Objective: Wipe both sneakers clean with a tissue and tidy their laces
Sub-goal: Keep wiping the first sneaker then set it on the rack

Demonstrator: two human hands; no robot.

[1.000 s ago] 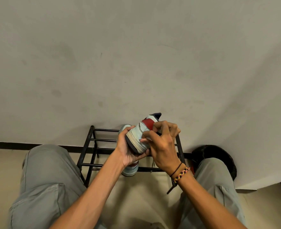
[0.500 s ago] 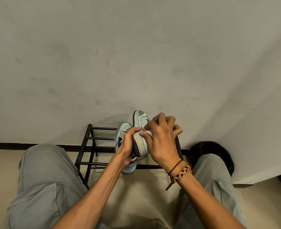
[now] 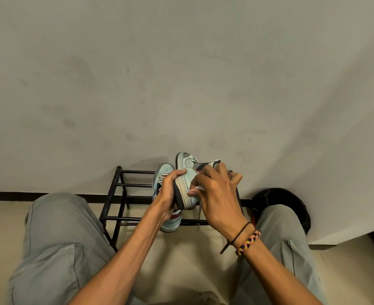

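Note:
I hold a pale blue and white sneaker [image 3: 187, 172] on its side above the rack, its dark sole facing left. My left hand [image 3: 169, 192] grips it around the sole and heel. My right hand [image 3: 216, 190] presses a white tissue [image 3: 194, 190] against the sneaker's side; only a small corner of the tissue shows under my fingers. A grey lace [image 3: 200, 211] dangles below the shoe. The second sneaker [image 3: 163, 172], pale blue with red at the heel, rests on the black metal shoe rack [image 3: 122, 190], mostly hidden behind my left hand.
The rack stands against a plain grey wall [image 3: 181, 84] on a beige floor. My knees in grey trousers [image 3: 56, 238] flank it. A dark round object [image 3: 291, 201] sits on the floor at the right, by a wall corner.
The held sneaker has turned from heel-up with the red panel showing to lying on its side with the sole to the left. My right hand has slid along its side with the tissue.

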